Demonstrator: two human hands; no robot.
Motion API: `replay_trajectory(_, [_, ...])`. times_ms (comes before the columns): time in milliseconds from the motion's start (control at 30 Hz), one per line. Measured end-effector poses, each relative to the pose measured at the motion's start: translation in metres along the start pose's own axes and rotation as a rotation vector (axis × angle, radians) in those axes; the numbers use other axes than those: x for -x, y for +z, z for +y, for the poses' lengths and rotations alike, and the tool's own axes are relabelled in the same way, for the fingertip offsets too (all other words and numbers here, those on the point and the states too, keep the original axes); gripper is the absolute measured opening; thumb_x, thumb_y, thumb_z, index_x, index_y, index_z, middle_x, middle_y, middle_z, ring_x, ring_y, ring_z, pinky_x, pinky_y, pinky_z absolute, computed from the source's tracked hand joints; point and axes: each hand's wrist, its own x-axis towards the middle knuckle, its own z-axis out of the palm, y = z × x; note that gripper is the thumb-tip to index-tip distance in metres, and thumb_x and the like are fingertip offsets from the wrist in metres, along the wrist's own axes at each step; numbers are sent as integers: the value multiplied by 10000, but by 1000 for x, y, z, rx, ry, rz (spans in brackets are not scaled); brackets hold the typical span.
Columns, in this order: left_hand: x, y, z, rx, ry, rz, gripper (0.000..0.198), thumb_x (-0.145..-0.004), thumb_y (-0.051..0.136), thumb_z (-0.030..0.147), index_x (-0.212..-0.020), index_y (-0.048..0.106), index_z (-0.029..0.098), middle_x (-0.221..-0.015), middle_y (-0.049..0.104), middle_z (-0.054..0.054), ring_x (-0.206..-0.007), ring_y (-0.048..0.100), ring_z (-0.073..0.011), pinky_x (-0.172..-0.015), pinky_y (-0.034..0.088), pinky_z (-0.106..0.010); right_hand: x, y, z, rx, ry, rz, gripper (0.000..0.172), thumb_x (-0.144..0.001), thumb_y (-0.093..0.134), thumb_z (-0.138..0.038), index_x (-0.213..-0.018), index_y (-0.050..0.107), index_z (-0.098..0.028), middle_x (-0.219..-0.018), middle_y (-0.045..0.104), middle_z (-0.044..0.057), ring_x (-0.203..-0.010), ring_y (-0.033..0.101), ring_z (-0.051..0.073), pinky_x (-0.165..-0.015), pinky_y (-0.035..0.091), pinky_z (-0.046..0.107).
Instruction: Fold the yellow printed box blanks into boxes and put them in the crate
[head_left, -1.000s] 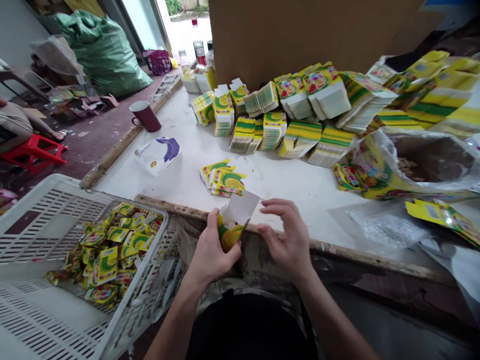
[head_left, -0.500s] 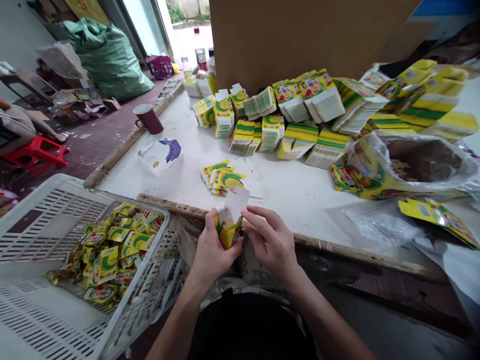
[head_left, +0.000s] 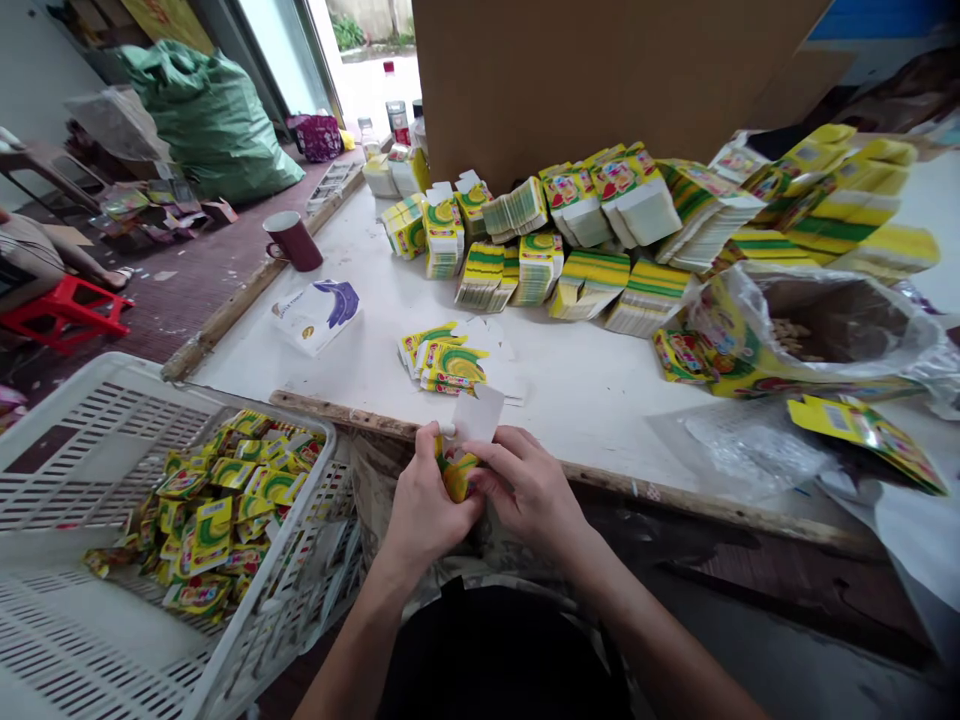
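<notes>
Just past the table's front edge, a small yellow-and-green printed carton (head_left: 454, 480) is held upright with its white top flap (head_left: 478, 414) raised. My left hand (head_left: 426, 505) is closed around its left side and lower part. The fingers of my right hand (head_left: 525, 480) are bent and pinch the carton's right edge near its mouth. What is inside the carton is hidden by my fingers. Beyond my hands, several flat matching cartons (head_left: 450, 362) lie in a loose pile on the white table (head_left: 585, 405).
A white basket (head_left: 247, 640) at left holds several small yellow-green packets (head_left: 214, 530). Stacks of flat cartons (head_left: 577, 280) line the table's back. A plastic-lined box (head_left: 727, 345) stands right. A mug (head_left: 294, 240) and a white-and-purple box (head_left: 316, 315) sit left.
My right hand's fingers have moved left onto the carton's mouth, covering more of it. The raised flap has shifted slightly down and right. My left hand keeps its hold.
</notes>
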Motion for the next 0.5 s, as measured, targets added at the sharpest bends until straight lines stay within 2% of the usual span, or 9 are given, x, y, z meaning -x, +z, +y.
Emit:
replay_trajectory(67, [0, 1, 1, 6, 10, -21, 629, -673, 645, 232, -1214, 325, 214, -956, 636, -59, -850, 651, -250, -737, 501, -354, 0, 2, 1, -123, 51, -54, 213, -927, 560, -301, -1088, 684, -236, -918, 638, 83, -868, 620, 229, -754, 549, 367])
replay_trajectory(133, [-2, 0, 3, 20, 29, -40, 621, -673, 648, 232, -1207, 331, 220, -940, 637, -45, -830, 653, -235, -726, 502, -336, 1, 5, 3, -322, 136, 25, 364, -922, 575, -316, -1285, 565, -305, -1075, 630, 82, -939, 638, 223, -803, 552, 365])
replay_trajectory(200, [-3, -1, 6, 15, 37, -38, 593, -686, 655, 252, -1190, 342, 228, -911, 632, -27, -810, 652, -223, -718, 501, -324, 2, 9, 5, -565, 252, 182, 664, -921, 580, -344, -1489, 239, -381, -1291, 552, 90, -1005, 645, 212, -849, 555, 379])
replay_trajectory(233, [-4, -2, 7, 4, 41, -36, 583, -692, 656, 259, -1184, 345, 231, -901, 629, -23, -805, 651, -220, -717, 501, -322, 2, 10, 6, -670, 306, 230, 784, -920, 581, -376, -1517, 73, -401, -1364, 507, 95, -1033, 645, 210, -867, 555, 391])
replay_trajectory(267, [-5, -3, 8, -6, 48, -43, 582, -696, 656, 261, -1187, 345, 233, -906, 628, -23, -809, 651, -220, -721, 501, -324, 2, 11, 6, -744, 346, 224, 843, -919, 575, -414, -1519, -17, -402, -1397, 489, 96, -1059, 642, 214, -888, 549, 405])
replay_trajectory(300, [-5, -3, 9, -15, 56, -60, 592, -696, 654, 258, -1195, 338, 233, -913, 628, -24, -810, 652, -220, -722, 502, -326, 2, 12, 7, -779, 364, 163, 832, -923, 557, -448, -1526, -14, -388, -1396, 505, 91, -1086, 636, 223, -920, 534, 422])
replay_trajectory(400, [-6, -1, 8, -17, 66, -126, 636, -707, 638, 258, -1236, 288, 220, -942, 634, -40, -793, 657, -225, -711, 509, -340, 0, 10, 5, -719, 350, -78, 614, -970, 446, -463, -1522, 246, -282, -1326, 602, 77, -1165, 603, 248, -1029, 459, 431])
replay_trajectory(500, [-9, 2, 2, -4, 79, -116, 650, -727, 609, 245, -1266, 249, 197, -1035, 624, -81, -858, 663, -241, -747, 523, -368, -3, 8, 2, -570, 267, -135, 503, -998, 398, -320, -1493, 339, -254, -1448, 507, 78, -1301, 507, 230, -1109, 384, 402])
